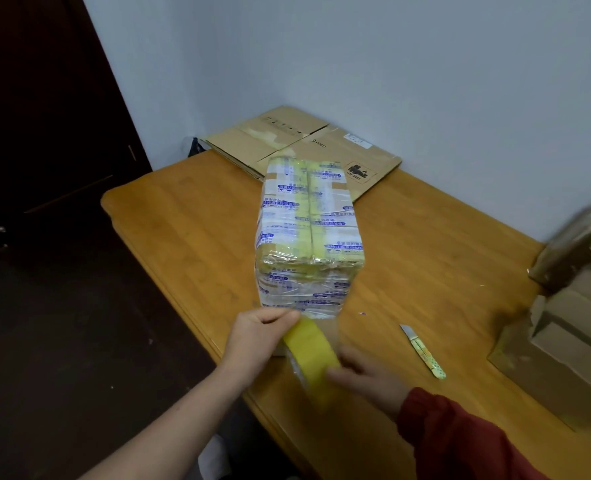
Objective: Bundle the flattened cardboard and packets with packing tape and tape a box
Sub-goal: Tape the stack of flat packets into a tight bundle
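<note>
A tall box [309, 237], wrapped all over in clear and yellowish tape with blue print, stands on the wooden table [190, 230]. A yellow roll of packing tape [309, 355] is just in front of its lower near edge. My left hand [257, 336] pinches the tape's upper end against the box's bottom edge. My right hand [367, 375], in a red sleeve, grips the roll from the right and is blurred. A stretch of clear tape runs from the roll to the box.
Flattened cardboard [322, 147] lies behind the box against the white wall. A small utility knife [422, 351] lies on the table to the right of my hands. Stacked cardboard pieces [571, 327] sit at the right edge. A dark floor and door are on the left.
</note>
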